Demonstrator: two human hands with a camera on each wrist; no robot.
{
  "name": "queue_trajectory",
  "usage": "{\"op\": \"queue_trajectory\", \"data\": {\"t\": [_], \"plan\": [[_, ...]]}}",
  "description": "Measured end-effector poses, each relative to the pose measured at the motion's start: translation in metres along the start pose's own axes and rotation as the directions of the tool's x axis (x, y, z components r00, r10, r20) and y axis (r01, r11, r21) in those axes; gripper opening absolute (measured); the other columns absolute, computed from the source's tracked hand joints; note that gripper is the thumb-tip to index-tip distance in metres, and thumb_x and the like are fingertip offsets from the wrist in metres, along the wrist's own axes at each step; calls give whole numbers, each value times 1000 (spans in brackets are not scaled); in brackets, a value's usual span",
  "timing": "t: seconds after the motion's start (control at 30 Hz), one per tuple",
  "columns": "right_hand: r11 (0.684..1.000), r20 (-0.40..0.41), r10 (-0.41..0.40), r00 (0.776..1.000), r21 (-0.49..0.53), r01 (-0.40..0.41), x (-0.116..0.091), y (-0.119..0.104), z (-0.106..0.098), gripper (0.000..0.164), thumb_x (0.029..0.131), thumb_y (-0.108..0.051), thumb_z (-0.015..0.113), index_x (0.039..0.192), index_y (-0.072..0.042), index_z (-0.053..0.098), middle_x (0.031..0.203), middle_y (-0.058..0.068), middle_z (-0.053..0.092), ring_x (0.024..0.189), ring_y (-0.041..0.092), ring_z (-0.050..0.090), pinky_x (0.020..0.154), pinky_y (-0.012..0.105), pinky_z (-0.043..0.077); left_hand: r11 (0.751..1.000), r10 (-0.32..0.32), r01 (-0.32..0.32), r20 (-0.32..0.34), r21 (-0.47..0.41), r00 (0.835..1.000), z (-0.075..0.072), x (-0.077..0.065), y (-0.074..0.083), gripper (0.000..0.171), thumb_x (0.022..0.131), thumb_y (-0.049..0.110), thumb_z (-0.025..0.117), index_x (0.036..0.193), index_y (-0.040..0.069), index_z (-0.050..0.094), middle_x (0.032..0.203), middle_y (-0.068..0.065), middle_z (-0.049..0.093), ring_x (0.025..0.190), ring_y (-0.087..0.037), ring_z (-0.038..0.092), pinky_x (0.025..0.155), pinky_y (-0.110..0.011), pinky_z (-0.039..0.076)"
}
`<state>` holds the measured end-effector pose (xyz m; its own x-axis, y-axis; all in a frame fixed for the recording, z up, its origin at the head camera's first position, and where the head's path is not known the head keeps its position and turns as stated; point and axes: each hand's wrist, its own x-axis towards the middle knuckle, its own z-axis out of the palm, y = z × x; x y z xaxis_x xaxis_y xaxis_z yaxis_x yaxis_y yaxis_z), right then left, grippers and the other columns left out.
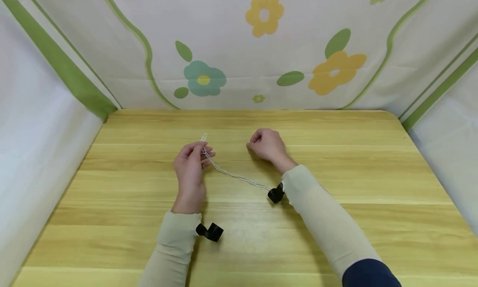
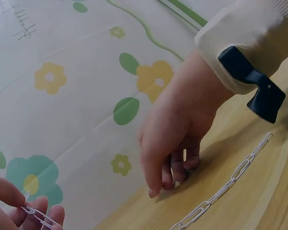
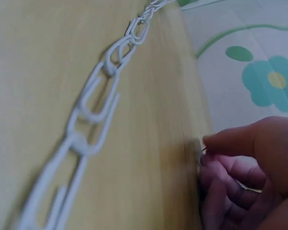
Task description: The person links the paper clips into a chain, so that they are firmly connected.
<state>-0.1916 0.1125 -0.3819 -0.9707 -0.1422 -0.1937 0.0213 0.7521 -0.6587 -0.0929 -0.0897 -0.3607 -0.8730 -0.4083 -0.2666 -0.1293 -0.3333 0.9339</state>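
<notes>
A chain of linked white paper clips (image 1: 239,177) lies across the table in the head view. My left hand (image 1: 190,164) pinches its far-left end between thumb and index finger, and one clip sticks up past the fingertips. From there the chain runs down to the right, towards the right cuff. My right hand (image 1: 267,145) is low over the table, right of the left hand. Its thumb and index finger meet at a small pale thing, mostly hidden by the fingertips. In the right wrist view, the chain's links (image 3: 93,100) appear large, beside the right hand (image 3: 249,167).
A light wooden table (image 1: 239,245) lies under both hands. Behind it hangs a white cloth (image 1: 231,38) with printed flowers, and more cloth encloses the sides. Black wrist mounts (image 1: 214,232) stick out from both cuffs; the right one overlaps the chain's end in the head view.
</notes>
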Motion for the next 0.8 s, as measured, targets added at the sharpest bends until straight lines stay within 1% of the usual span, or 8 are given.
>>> {"op": "queue_trajectory", "data": {"t": [0.07,0.13,0.23,0.37,0.43,0.5,0.67,0.8], "plan": [[989,22,-19,1000,149,16,-4,8,-3,17,100,-27,76,103,-11,74,99,7,75,84,21,68,75,31,56,1000,-9,9,22,7,1000,2,0,-1,20,109,16,62,119,1,70,85,7,75,81,-11,74,73,-24,57],[952,57,-25,998,306,6,-9,15,-7,18,100,-26,77,106,-9,73,98,9,74,82,21,69,73,31,60,1000,-15,14,46,16,999,4,0,-2,18,109,15,61,117,1,70,85,6,75,80,-11,75,72,-23,56],[867,116,-27,993,498,-35,-17,23,-12,21,101,-23,77,110,-6,71,103,10,75,84,20,72,74,30,64,999,-24,22,78,24,997,7,-1,-4,17,109,13,60,115,2,71,85,5,75,79,-11,75,70,-23,56],[750,134,-62,989,661,-42,-31,29,-18,17,103,-14,75,111,-1,68,109,12,77,92,20,77,82,30,66,999,-29,26,116,29,993,13,-6,-8,17,109,13,61,115,0,71,86,4,74,79,-12,76,70,-23,58],[690,122,-93,988,723,-24,-39,30,-21,13,104,-10,72,109,-1,66,108,11,77,94,20,78,87,31,66,999,-34,30,135,32,990,16,-8,-11,17,109,13,62,114,1,71,87,3,75,78,-13,76,71,-25,59],[645,102,-124,987,764,2,-46,31,-24,8,105,-8,70,105,-2,64,107,8,78,95,19,79,89,31,66,999,-39,33,156,40,987,20,-12,-13,17,108,14,63,114,0,72,87,2,76,78,-14,77,71,-26,60],[574,62,-205,977,816,69,-63,32,-30,11,108,-5,61,97,-9,60,106,1,79,93,13,77,80,26,63,997,-48,33,225,71,973,31,-23,-17,15,106,16,68,111,2,73,88,0,77,79,-15,77,70,-28,61],[516,46,-243,969,852,89,-72,31,-32,15,106,-1,63,95,-11,62,100,1,78,86,11,74,73,23,60,993,-59,29,277,111,959,36,-33,-17,14,105,17,70,109,4,74,88,-1,77,79,-14,77,72,-30,62]]}}
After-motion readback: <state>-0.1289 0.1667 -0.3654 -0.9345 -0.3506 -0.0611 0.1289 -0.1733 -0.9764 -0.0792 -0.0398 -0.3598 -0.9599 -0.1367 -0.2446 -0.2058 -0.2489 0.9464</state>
